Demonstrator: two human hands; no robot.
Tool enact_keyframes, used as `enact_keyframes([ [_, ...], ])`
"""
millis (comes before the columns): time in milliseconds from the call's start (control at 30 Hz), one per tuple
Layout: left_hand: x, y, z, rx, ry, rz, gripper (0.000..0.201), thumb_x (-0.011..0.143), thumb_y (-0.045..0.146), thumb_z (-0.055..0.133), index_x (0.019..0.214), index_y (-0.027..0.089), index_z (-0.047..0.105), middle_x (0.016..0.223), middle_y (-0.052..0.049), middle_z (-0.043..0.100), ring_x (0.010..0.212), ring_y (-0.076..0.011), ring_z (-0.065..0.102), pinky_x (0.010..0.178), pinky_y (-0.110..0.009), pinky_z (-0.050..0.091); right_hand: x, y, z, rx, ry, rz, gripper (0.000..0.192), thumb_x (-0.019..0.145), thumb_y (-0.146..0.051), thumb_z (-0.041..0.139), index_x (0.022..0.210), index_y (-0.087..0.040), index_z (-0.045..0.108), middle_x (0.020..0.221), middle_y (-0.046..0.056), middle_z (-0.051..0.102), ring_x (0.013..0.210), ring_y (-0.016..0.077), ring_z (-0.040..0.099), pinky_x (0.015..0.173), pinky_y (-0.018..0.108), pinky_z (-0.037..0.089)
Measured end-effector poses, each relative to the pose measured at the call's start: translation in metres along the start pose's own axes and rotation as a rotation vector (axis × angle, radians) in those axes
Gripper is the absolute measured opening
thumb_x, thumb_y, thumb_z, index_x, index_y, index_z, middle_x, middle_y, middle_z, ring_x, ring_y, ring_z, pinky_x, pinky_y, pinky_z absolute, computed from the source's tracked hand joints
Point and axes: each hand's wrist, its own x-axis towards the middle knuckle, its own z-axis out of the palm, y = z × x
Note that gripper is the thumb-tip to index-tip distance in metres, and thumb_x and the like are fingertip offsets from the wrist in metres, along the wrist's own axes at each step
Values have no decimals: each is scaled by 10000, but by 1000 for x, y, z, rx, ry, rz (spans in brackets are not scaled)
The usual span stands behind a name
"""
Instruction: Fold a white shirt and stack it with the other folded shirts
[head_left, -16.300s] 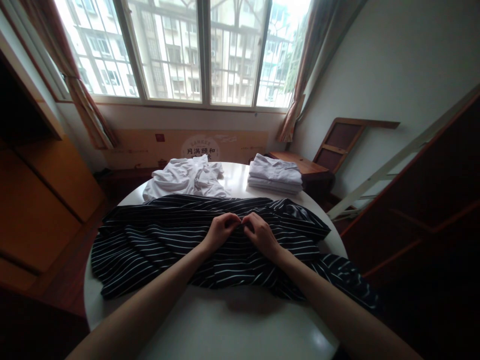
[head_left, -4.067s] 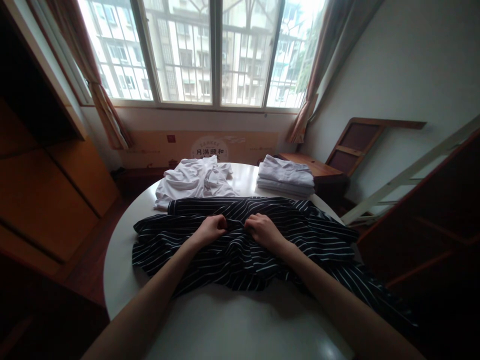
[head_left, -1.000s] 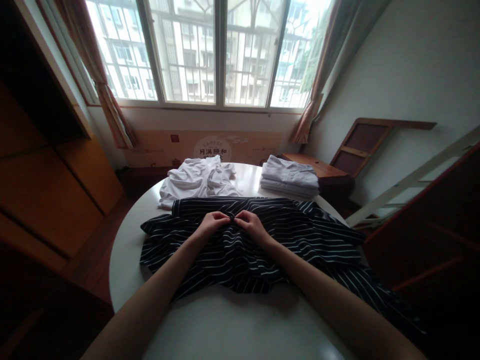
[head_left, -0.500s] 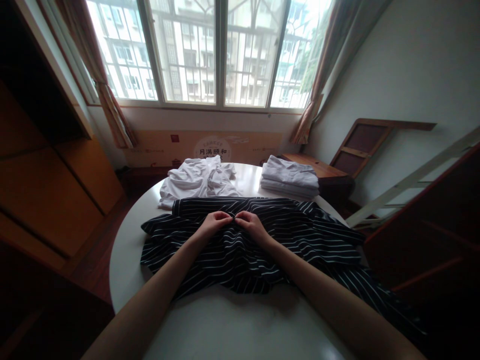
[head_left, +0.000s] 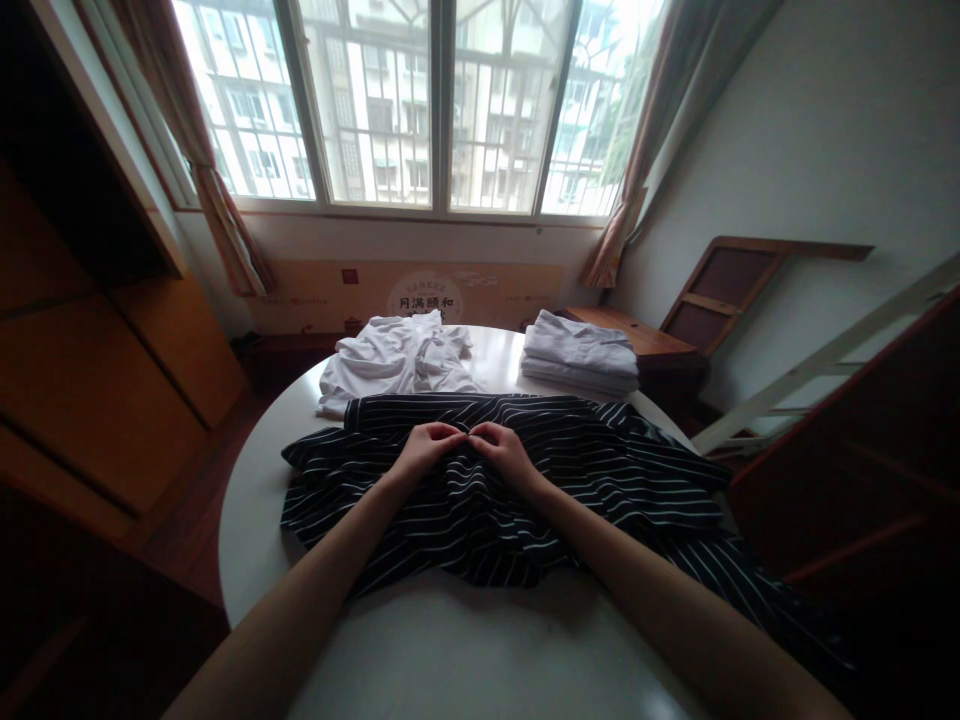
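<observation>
Dark navy garment w/ thin white stripes [head_left: 525, 480] lies spread across the middle of the round white worktop [head_left: 465, 650], its right part spilling over the edge & hanging down. Cloth is rumpled, not smoothed; folds bunch toward the centre, where both hands meet.

Left hand [head_left: 424, 452] & right hand [head_left: 504, 452] sit knuckle-up, side by side, fingertips nearly touching at one small spot on the garment's upper middle. Each grip is narrow: fingers curled in & pinching a bit of the striped fabric, thumbs tucked under. What exactly sits between the fingertips (button, seam, edge?) is too small to tell. Judging by the pose, the hands are held close so the two bits of cloth can be brought together or worked at one point; forearms rest low over the near part of the garment, which pins it flat-ish on the worktop.

So the garment is under & around the grip: bulk fans out left, right & toward the person, w/ only a narrow band beyond the fingertips.

Further back, apart from the hands: a loose crumpled white shirt [head_left: 397, 362] at back left, its near edge just touching the striped cloth; a neat stack of folded white garments [head_left: 579, 358] at back right. Prob. kept at the far rim to leave the centre for the piece in hand.
</observation>
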Motion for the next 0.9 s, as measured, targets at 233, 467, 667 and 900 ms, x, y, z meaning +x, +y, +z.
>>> enact_keyframes([
  [233,0,0,1,-40,-1,-45,260,551,339,716,696,125,682,658,-37,669,653,-148,586,644,-251,435,1,0,-2,23,-29,28,172,664,-309,597,713,-147,622,693,27,639,669,154,580,649,278,448],
  [467,2,-4,1,-37,-26,-60,274,545,355,717,693,127,683,648,-39,669,638,-150,587,606,-243,429,1,-1,-2,87,-33,84,135,617,-281,618,648,-152,597,615,1,615,588,132,561,604,266,445],
  [667,0,-2,1,-49,-41,-74,263,537,345,728,677,128,681,632,-31,663,615,-137,577,602,-237,422,1,-2,-1,93,-25,86,99,589,-250,607,607,-157,577,600,-6,601,579,126,550,605,263,436],
  [900,-2,0,1,-90,-43,-104,298,520,359,741,690,122,680,638,-39,663,626,-144,583,603,-242,425,0,-5,-2,33,-16,62,74,603,-226,596,629,-159,582,615,-10,603,597,125,552,622,263,439],
])
